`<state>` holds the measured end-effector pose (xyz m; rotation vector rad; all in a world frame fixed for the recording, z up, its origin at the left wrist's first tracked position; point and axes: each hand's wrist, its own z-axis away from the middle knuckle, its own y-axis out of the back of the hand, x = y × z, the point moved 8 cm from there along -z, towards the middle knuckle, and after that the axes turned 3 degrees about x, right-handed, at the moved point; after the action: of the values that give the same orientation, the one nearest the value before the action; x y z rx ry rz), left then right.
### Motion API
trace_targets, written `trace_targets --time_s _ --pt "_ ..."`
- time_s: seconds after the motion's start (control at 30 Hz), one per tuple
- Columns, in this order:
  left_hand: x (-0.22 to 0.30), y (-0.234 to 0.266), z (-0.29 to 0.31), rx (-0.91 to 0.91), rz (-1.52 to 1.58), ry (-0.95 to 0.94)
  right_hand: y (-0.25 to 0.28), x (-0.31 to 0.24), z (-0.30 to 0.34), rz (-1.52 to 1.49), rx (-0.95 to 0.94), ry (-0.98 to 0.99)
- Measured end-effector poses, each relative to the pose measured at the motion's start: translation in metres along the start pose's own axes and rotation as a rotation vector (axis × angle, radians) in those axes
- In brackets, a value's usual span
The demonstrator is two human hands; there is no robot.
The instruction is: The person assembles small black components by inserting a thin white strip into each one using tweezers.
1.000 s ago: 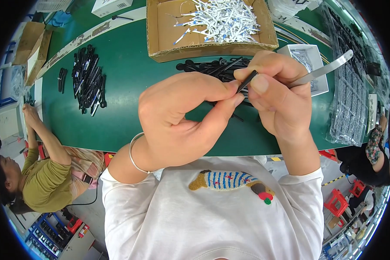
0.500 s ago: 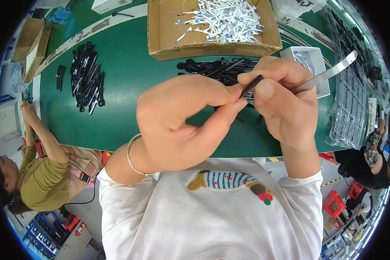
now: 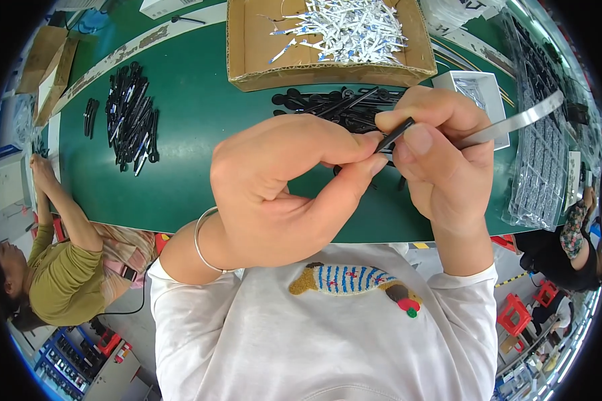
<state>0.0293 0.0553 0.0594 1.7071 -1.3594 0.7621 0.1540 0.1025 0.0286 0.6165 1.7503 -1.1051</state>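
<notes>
Slim black piece (image 3: 393, 137) noted raised above the green table (image 3: 194, 147), between both hands, tilted with its upper end to the right. Left hand (image 3: 281, 180): thumb and forefinger clamped on its lower end. Right hand (image 3: 448, 157): thumb and forefinger close about the upper end, whether pressing on it cannot be told; the same hand grips a metal strip (image 3: 518, 121) jutting out to the right. In my judgement, good practice is a firm left pinch, light right fingertips and the strip's free end kept clear of the white box (image 3: 495, 97). Loose black pieces (image 3: 334, 107) lie behind the hands; beyond these, a cardboard box (image 3: 328, 77) holds white slips (image 3: 358, 30)
</notes>
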Motion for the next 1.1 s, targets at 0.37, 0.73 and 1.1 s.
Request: trace_targets --time_s 0.37,0.73,1.1 --pt "0.006 0.004 0.002 0.025 -0.039 -0.084 -0.01 -0.002 0.0 0.058 -0.068 0.152" --pt "-0.021 -0.004 0.007 -0.016 0.526 0.349 -0.016 0.029 -0.001 -0.521 -0.025 -0.24" --pt "-0.039 -0.016 0.013 -0.007 0.761 0.515 -0.015 0.034 0.001 -0.52 -0.121 -0.37"
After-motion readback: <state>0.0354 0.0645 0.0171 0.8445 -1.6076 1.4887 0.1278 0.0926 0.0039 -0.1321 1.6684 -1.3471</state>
